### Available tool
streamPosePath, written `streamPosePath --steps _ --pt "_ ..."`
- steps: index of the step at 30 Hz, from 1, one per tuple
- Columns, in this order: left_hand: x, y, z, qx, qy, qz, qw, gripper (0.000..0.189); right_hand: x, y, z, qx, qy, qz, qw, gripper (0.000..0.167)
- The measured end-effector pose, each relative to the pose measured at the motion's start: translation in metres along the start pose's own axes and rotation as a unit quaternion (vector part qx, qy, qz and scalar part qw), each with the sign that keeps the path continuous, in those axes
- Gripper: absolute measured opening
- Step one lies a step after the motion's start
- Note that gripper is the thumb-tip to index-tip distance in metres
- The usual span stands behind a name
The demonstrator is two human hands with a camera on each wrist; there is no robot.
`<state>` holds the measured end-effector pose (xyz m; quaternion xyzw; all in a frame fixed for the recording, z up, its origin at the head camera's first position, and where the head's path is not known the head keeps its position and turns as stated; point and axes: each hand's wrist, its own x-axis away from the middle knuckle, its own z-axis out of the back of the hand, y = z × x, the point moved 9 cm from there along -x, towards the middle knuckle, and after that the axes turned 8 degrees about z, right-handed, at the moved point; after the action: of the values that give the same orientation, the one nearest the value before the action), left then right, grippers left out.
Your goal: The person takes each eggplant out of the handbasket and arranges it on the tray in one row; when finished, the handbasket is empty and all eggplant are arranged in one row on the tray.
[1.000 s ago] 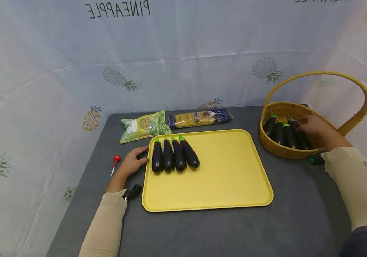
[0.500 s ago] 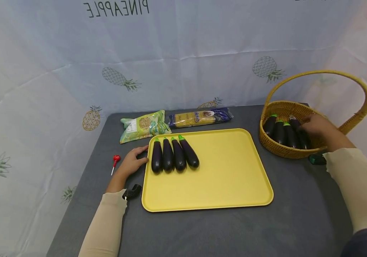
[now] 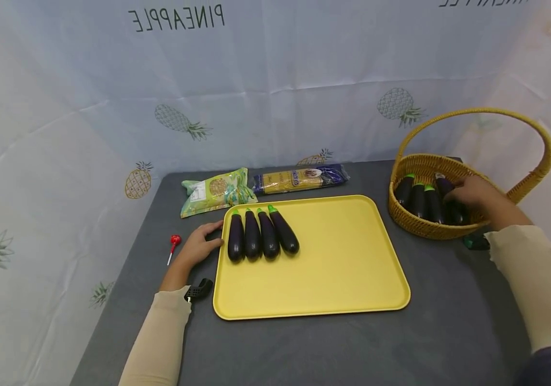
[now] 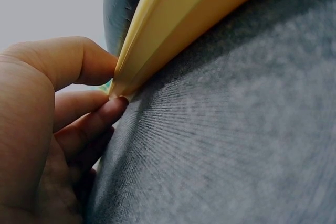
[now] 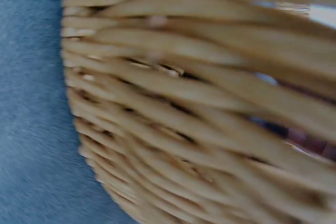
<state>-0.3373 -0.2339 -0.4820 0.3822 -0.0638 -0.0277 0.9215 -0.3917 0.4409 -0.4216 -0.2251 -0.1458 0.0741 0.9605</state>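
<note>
In the head view, several dark purple eggplants (image 3: 252,236) with green stems lie side by side on the left part of a yellow tray (image 3: 333,257). My left hand (image 3: 199,245) touches the tray's left rim with thumb and fingertips; the left wrist view shows the thumb (image 4: 79,61) against that rim. At the right, my right hand (image 3: 479,194) reaches into a wicker basket (image 3: 425,228) and grips an eggplant (image 3: 458,213) from above, hiding its middle. More eggplants (image 3: 417,201) lie beside it. The right wrist view holds only blurred basket weave (image 5: 168,98); the hand is hidden there.
A green snack bag (image 3: 218,192) and a pasta packet (image 3: 299,179) lie behind the tray. A red lollipop (image 3: 175,242) lies to the left of my left hand. The basket's tall handle (image 3: 480,111) arches above its opening. A patterned cloth (image 3: 275,64) hangs behind the table.
My right hand stays in the basket at the same eggplant, with only a slight shift. The left hand, tray and eggplants on it keep their places.
</note>
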Motion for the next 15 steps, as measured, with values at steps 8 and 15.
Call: streamPosePath --steps 8,15 --pt "0.001 -0.002 -0.001 0.004 0.002 0.000 1.0000 0.062 0.016 -0.020 0.027 -0.024 0.029 -0.012 0.9992 0.087" --pt "-0.002 -0.003 -0.001 0.004 -0.004 -0.002 1.0000 0.063 0.026 -0.047 0.029 -0.066 0.038 0.005 0.9971 0.094"
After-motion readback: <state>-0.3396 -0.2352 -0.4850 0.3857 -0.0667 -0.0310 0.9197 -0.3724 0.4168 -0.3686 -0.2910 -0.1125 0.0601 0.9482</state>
